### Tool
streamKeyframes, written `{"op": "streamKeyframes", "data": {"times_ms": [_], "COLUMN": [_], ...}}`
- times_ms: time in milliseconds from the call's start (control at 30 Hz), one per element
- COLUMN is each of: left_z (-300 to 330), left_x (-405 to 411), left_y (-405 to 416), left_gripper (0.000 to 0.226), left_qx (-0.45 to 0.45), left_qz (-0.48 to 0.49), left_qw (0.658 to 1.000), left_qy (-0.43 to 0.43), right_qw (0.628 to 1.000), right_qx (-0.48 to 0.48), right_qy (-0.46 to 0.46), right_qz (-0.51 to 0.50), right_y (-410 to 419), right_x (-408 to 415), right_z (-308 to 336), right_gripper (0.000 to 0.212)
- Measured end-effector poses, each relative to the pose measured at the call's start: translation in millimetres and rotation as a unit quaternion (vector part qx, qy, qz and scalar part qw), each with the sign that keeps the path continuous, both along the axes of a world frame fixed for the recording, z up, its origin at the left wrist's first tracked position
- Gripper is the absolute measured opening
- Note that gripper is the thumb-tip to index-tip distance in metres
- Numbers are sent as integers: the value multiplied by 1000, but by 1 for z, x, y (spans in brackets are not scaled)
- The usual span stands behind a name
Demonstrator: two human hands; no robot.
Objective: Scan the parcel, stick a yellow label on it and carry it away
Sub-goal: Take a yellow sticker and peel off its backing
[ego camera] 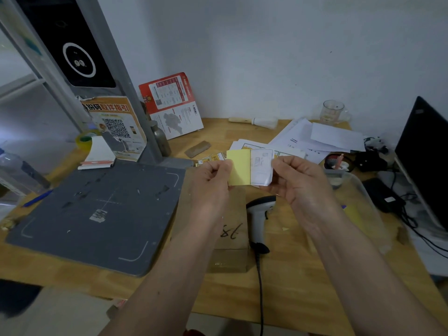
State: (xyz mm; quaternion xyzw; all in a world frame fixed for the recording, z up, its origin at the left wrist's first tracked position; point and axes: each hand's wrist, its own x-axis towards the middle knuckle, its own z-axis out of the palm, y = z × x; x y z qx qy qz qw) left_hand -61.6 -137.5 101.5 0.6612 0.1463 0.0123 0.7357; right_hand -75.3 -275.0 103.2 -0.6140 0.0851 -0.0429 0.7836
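Note:
A brown cardboard parcel (233, 235) with a handwritten number lies on the wooden table, under my forearms. Above it I hold a yellow label sheet (238, 168) with both hands. My left hand (210, 177) pinches its left edge. My right hand (294, 177) pinches a whitish layer (261, 167) that is partly peeled away from the yellow one. A handheld barcode scanner (260, 220) lies just right of the parcel, its cable running toward me.
A grey scanning pad (97, 214) with a tall camera post (80, 52) fills the left of the table (286, 299). More yellow labels (211, 158), loose papers (315, 139), a glass (333, 112) and a clear plastic tray (361, 197) lie behind and right. A monitor (424, 161) stands far right.

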Motion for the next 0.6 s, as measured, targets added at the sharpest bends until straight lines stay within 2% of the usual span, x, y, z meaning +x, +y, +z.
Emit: {"op": "streamKeyframes", "data": {"times_ms": [300,600], "left_z": [-4,-8], "left_x": [10,20], "left_y": [-9,-21], "left_gripper": [6,8], "left_qx": [61,90], "left_qz": [-4,14], "left_qw": [998,996], "left_qy": [-9,14], "right_qw": [999,996], "right_qx": [10,30], "right_qy": [2,16], "right_qz": [-31,-78], "right_y": [-17,-44], "right_x": [-4,-5], "right_z": [-4,-6], "right_gripper": [18,19]}}
